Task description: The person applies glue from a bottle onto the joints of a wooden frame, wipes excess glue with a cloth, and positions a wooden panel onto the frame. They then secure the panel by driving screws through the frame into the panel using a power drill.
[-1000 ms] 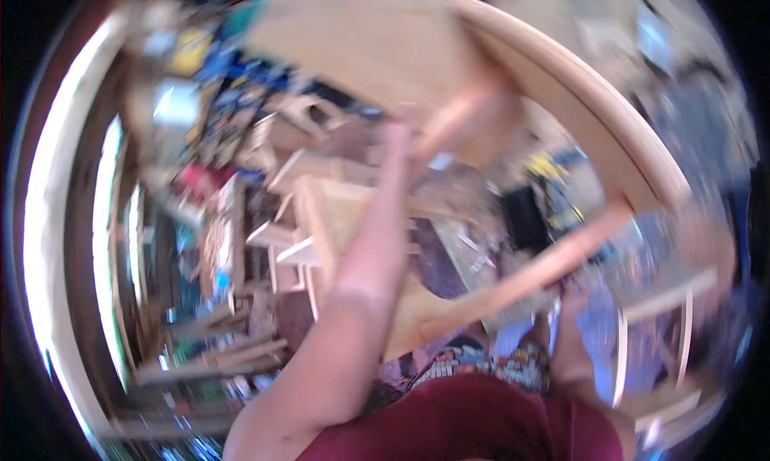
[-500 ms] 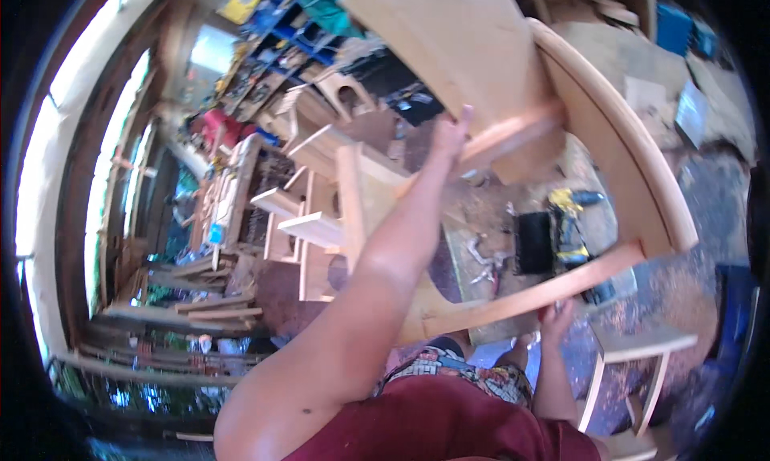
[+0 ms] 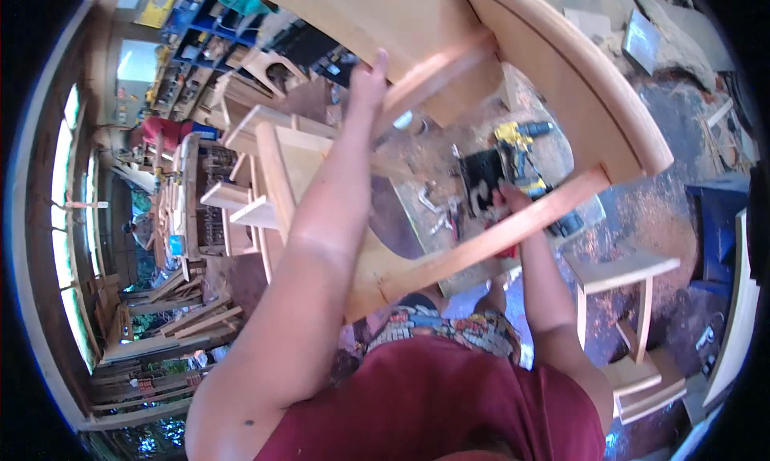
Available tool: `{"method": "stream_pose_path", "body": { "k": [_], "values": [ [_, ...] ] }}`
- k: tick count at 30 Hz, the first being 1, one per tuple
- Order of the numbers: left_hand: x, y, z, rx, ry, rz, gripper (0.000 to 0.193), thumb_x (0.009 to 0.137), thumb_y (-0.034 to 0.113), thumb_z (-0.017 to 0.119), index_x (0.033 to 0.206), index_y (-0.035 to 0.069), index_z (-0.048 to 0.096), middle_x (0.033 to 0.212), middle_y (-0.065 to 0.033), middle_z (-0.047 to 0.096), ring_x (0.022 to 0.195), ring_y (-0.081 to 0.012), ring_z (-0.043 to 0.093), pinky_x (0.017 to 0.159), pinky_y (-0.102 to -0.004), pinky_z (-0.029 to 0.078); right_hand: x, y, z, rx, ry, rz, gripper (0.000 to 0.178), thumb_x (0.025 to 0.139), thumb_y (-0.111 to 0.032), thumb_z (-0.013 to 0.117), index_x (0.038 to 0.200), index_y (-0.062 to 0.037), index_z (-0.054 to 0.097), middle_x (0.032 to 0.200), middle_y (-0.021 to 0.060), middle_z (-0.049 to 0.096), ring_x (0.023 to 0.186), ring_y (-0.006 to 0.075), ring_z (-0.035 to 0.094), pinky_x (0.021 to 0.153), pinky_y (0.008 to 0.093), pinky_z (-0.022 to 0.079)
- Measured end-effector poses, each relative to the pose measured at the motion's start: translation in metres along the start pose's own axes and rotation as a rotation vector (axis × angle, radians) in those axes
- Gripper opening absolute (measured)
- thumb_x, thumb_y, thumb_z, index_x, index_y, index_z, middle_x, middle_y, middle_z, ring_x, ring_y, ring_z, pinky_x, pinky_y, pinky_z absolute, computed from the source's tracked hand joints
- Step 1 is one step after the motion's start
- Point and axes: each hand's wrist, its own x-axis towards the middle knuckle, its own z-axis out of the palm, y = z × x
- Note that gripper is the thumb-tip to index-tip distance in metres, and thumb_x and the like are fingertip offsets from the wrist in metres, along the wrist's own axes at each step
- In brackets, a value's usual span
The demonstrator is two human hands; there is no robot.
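Observation:
A large pale wooden furniture frame (image 3: 489, 235) with a curved side panel fills the space before me. My left hand (image 3: 369, 88) grips the end of its far crosspiece, thumb pointing up. Beyond the near rail, within the frame's opening, my right hand (image 3: 511, 199) has curled fingers beside a black case (image 3: 483, 172). Something red shows by that hand, partly hidden by the rail; what the fingers hold, I cannot make out. A yellow and black cordless drill (image 3: 517, 140) lies past the case. Metal hand tools (image 3: 439, 208) lie to its left.
A small wooden stool (image 3: 622, 270) stands at the right, beside a blue cabinet (image 3: 714, 220). Other wooden pieces (image 3: 257, 212) stand close on the left. Timber offcuts (image 3: 188, 300) are piled farther left. Blue shelves (image 3: 204, 32) hold supplies at the back.
My right hand has moved from under the near rail up and forward into the frame's opening, beside the black case. The left hand keeps its hold. The whole view has shifted.

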Motion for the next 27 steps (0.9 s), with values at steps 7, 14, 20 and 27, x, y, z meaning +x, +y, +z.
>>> {"method": "stream_pose_path", "body": {
  "k": [7, 14, 20, 27],
  "values": [
    [0.007, -0.030, -0.062, 0.425, 0.272, 0.101, 0.068, 0.081, 0.064, 0.057, 0.108, 0.003, 0.063, 0.089, -0.0148, 0.069, 0.084, -0.0231, 0.066, 0.074, -0.0375, 0.051, -0.012, -0.026, 0.113, 0.546, -0.118, 0.165, 0.029, 0.088, -0.021, 0.062, 0.111, -0.0040, 0.058, 0.086, 0.0091, 0.066, 0.083, 0.0182, 0.062, 0.078, 0.0328, 0.050],
    [0.004, -0.043, -0.062, 0.085, 0.145, 0.156, 0.052, 0.088, 0.049, 0.058, 0.117, 0.006, 0.059, 0.097, -0.0130, 0.068, 0.089, -0.0206, 0.064, 0.076, -0.0361, 0.049, -0.081, -0.015, 0.159, 0.836, 0.170, 0.216, 0.037, 0.084, -0.047, 0.063, 0.115, -0.0294, 0.054, 0.101, 0.0091, 0.065, 0.059, 0.0230, 0.059, 0.049, 0.0403, 0.051],
    [0.011, -0.051, -0.079, 0.213, 0.153, 0.091, 0.055, 0.088, 0.055, 0.052, 0.118, 0.009, 0.059, 0.098, -0.0156, 0.068, 0.092, -0.0282, 0.065, 0.078, -0.0384, 0.049, -0.082, -0.002, 0.168, 0.544, -0.132, 0.047, 0.046, 0.090, -0.050, 0.053, 0.129, -0.0276, 0.048, 0.110, 0.0114, 0.062, 0.084, 0.0200, 0.060, 0.067, 0.0357, 0.051],
    [0.009, -0.049, -0.075, 0.206, 0.162, 0.147, 0.057, 0.087, 0.057, 0.052, 0.115, 0.008, 0.060, 0.098, -0.0174, 0.067, 0.094, -0.0310, 0.064, 0.079, -0.0390, 0.048, -0.129, -0.003, 0.199, 0.537, -0.262, 0.237, 0.052, 0.092, -0.026, 0.058, 0.138, -0.0169, 0.036, 0.096, 0.0111, 0.062, 0.083, 0.0263, 0.063, 0.065, 0.0394, 0.055]
  ]
}}
